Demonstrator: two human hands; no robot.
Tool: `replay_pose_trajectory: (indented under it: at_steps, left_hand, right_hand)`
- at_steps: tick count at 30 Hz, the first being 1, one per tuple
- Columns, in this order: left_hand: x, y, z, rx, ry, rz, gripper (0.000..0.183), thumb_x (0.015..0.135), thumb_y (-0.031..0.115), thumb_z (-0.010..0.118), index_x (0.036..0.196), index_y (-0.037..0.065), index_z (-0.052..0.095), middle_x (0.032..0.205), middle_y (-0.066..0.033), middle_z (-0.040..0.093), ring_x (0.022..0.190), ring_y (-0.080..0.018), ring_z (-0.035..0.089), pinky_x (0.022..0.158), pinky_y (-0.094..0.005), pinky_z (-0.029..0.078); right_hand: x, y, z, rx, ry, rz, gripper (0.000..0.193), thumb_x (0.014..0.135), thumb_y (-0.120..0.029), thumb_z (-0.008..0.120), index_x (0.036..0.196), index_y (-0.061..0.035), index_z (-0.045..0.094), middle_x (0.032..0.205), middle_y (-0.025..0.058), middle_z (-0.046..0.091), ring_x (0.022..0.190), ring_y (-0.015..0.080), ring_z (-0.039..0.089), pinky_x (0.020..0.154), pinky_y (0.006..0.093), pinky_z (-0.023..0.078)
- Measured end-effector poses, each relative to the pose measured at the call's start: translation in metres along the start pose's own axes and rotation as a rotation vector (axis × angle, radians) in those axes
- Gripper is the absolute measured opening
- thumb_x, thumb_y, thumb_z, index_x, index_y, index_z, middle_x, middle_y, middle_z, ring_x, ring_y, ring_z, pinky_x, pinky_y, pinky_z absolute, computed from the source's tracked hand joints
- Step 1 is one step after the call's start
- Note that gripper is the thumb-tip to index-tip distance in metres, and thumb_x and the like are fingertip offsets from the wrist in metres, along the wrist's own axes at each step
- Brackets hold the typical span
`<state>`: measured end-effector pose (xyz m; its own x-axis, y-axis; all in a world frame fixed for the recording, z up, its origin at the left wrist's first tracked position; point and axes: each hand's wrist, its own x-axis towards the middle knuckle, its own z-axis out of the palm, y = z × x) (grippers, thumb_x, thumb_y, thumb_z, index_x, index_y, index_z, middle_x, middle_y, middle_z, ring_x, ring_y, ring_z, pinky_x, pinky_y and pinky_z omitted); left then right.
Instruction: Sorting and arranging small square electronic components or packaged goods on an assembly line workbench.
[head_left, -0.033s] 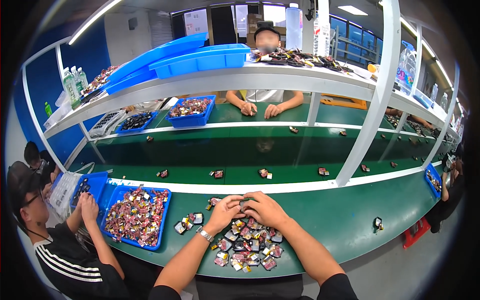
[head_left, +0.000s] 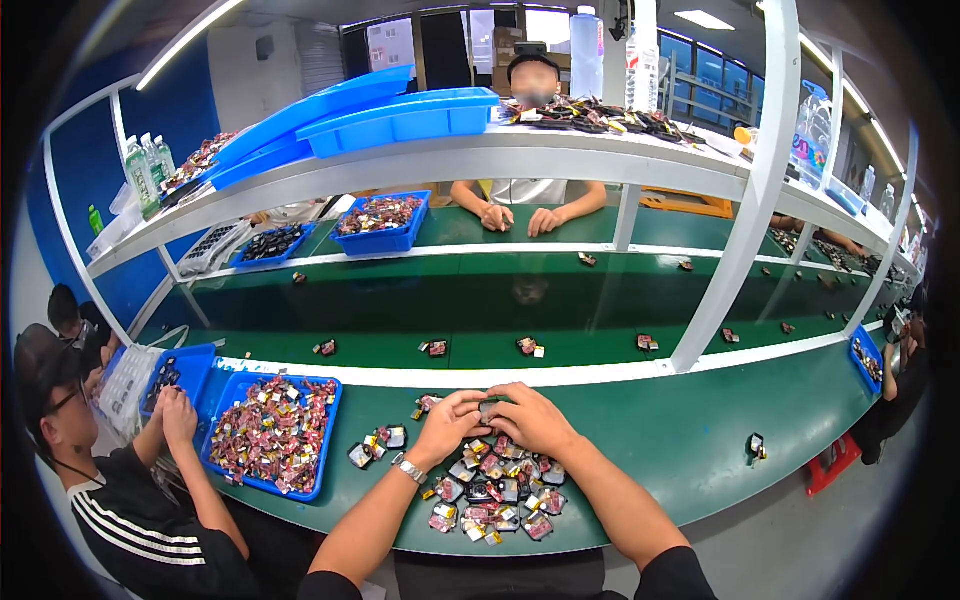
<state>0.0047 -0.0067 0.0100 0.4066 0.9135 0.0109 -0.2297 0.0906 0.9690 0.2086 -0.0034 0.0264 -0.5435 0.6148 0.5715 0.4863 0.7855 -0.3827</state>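
My left hand (head_left: pixel 452 425) and my right hand (head_left: pixel 532 416) meet over the green bench. Their fingers are pressed around a small dark electronic module (head_left: pixel 488 412), which is mostly hidden between them. Just below them lies a pile of similar small modules (head_left: pixel 497 488), black-cased with red circuit boards and silver and yellow parts. A few more modules (head_left: pixel 378 446) lie to the left of my left wrist, which wears a metal watch (head_left: pixel 408 467). Another small piece (head_left: pixel 425 405) shows beyond my left hand.
On the left stands a blue bin (head_left: pixel 322 470) full of red-board parts, near a co-worker's hands (head_left: pixel 178 415). A white rail (head_left: pixel 580 374) separates the bench from a green belt (head_left: pixel 590 350) with spaced modules. A white post (head_left: pixel 735 200) rises at right; a shelf (head_left: pixel 440 150) spans overhead.
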Motion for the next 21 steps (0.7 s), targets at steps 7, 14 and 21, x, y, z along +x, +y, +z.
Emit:
replay_pose_trajectory:
  at_steps: [7, 14, 21]
  left_hand:
    - [-0.002, 0.004, 0.000, -0.023, -0.087, -0.013, 0.034, 0.094, -0.002, 0.049, 0.128, -0.001, 0.047, 0.119, -0.0130, 0.059, 0.106, -0.0189, 0.062, 0.091, -0.0331, 0.056]
    - [0.000, -0.005, -0.007, 0.001, -0.061, -0.019, 0.029, 0.096, 0.002, 0.051, 0.125, 0.001, 0.048, 0.117, -0.0120, 0.060, 0.106, -0.0189, 0.062, 0.091, -0.0339, 0.056]
    - [0.000, -0.005, -0.004, -0.001, -0.041, -0.022, 0.028, 0.097, 0.002, 0.048, 0.125, -0.001, 0.047, 0.115, -0.0127, 0.060, 0.104, -0.0182, 0.062, 0.089, -0.0322, 0.056]
  right_hand:
    - [-0.001, -0.008, 0.004, 0.112, 0.066, 0.195, 0.009, 0.081, -0.014, 0.066, 0.086, -0.0068, 0.067, 0.113, 0.0068, 0.060, 0.110, 0.0264, 0.055, 0.091, 0.0371, 0.048]
    - [-0.002, -0.009, 0.003, 0.152, 0.034, 0.146, 0.011, 0.080, -0.015, 0.066, 0.087, -0.0068, 0.068, 0.113, 0.0071, 0.061, 0.109, 0.0259, 0.056, 0.092, 0.0361, 0.048]
    - [-0.005, -0.012, 0.014, 0.116, 0.107, 0.224, 0.011, 0.081, -0.015, 0.068, 0.087, -0.0061, 0.068, 0.114, 0.0088, 0.061, 0.110, 0.0276, 0.056, 0.093, 0.0374, 0.047]
